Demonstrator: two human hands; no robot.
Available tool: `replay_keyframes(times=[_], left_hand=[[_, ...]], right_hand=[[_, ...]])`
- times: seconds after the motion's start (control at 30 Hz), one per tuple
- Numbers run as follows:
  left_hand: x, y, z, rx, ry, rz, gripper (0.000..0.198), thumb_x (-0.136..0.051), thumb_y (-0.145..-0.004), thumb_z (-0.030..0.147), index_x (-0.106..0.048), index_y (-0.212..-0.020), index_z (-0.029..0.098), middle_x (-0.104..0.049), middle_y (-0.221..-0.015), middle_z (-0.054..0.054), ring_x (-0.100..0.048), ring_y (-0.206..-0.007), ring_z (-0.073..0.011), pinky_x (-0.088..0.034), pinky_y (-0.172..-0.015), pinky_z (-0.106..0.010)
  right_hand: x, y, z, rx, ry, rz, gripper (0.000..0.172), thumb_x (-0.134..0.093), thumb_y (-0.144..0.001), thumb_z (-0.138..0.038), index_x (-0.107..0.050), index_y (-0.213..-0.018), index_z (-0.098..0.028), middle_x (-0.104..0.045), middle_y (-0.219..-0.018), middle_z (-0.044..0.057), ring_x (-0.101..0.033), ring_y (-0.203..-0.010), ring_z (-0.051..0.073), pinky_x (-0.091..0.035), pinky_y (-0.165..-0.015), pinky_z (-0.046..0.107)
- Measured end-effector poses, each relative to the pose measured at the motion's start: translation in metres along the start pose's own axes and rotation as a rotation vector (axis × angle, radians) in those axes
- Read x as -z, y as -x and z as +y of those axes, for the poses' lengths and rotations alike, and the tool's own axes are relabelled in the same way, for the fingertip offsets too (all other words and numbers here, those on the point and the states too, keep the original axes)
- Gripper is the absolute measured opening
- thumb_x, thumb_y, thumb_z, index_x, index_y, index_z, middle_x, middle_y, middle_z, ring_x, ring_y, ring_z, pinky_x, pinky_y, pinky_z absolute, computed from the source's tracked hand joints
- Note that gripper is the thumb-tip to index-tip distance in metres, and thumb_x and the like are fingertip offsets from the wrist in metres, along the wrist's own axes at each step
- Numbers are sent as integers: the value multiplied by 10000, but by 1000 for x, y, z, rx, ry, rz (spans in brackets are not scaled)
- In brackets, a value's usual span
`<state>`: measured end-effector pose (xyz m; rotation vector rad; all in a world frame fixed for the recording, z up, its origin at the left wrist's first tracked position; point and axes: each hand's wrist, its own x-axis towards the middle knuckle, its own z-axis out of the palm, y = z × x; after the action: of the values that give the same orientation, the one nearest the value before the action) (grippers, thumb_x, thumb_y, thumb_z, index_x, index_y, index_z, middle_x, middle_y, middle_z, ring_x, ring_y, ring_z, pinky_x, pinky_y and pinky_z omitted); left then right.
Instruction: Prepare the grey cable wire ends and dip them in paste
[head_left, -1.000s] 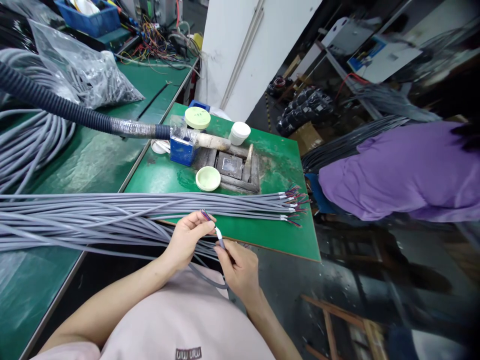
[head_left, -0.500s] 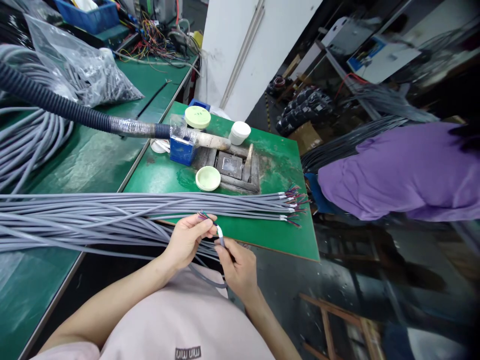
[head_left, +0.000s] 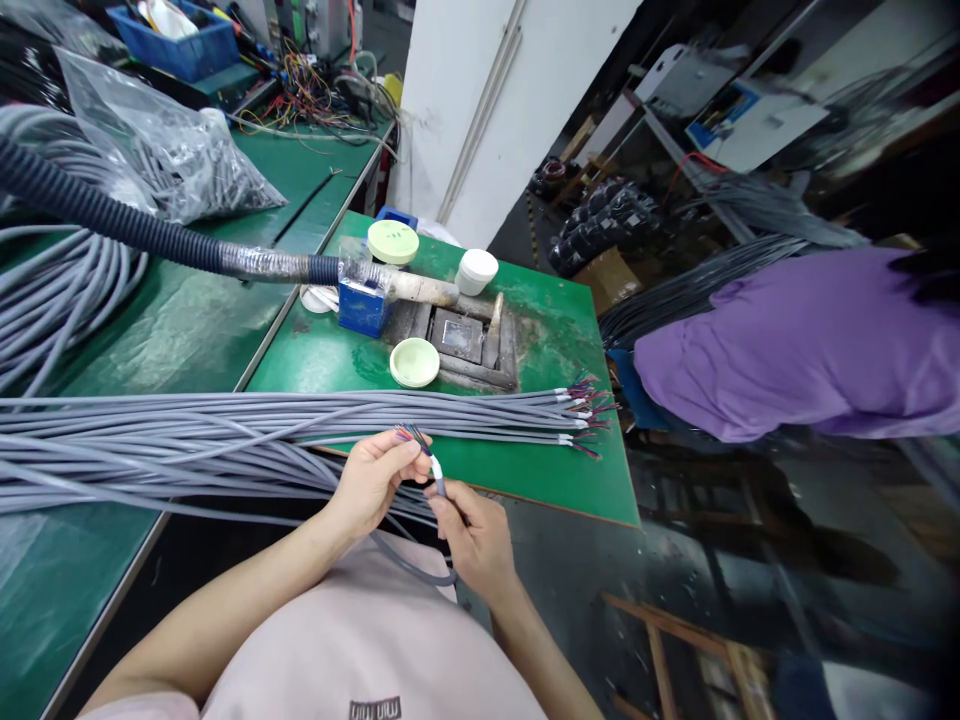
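A grey cable (head_left: 439, 486) is gripped by my right hand (head_left: 480, 535) just below its white-wrapped end. Thin coloured wires (head_left: 414, 437) fan out of that end, and my left hand (head_left: 379, 480) pinches them between thumb and fingers. The rest of this cable loops down in front of my shirt. Just beyond my hands, a bundle of grey cables (head_left: 300, 420) runs from the left across the green table (head_left: 600, 490). Their stripped ends (head_left: 581, 420) show white wraps and coloured wires at the right.
Behind the bundle are a recessed solder pot (head_left: 457, 335), a shallow pale dish (head_left: 415, 362), a white lidded tub (head_left: 477, 270) and a small blue box (head_left: 363, 305). A black corrugated hose (head_left: 150, 220) reaches over from the left. Someone in a purple top (head_left: 810, 345) is at the right.
The coloured wires at my left fingertips are a little more spread out and visible. Both hands stay almost in place on the cable. The view has shifted slightly.
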<state>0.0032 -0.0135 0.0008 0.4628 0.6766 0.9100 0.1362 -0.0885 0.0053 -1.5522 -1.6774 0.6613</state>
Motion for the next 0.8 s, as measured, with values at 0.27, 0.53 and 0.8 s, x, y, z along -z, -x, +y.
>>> replay_keyframes(times=[0.27, 0.53, 0.8], left_hand=[[-1, -3, 1, -65, -91, 61, 169, -728, -669, 252, -641, -729, 121, -618, -514, 19, -536, -474, -70, -450, -537, -190], [-6, -2, -10, -31, 78, 100, 183, -715, -691, 250, -570, -664, 142, -633, -587, 15, -557, -524, -73, -460, -558, -191], [3, 0, -17, -485, -406, 191, 69, -725, -692, 237, -700, -740, 195, -663, -727, -22, -585, -705, -147, -465, -696, -276]], right_hand=[[-1, -1, -2, -8, -12, -3, 215, -443, -908, -263, -633, -846, -184, -569, -545, -34, -537, -500, 97, -403, -507, 193], [-8, -1, 3, 25, 38, 153, 325, -468, -905, -224, -518, -1224, -182, -576, -626, -38, -523, -508, 98, -435, -503, 200], [1, -20, 3, 221, 273, 14, 409, -378, -915, -137, -506, -1299, -199, -660, -835, 65, -633, -735, 152, -526, -692, 253]])
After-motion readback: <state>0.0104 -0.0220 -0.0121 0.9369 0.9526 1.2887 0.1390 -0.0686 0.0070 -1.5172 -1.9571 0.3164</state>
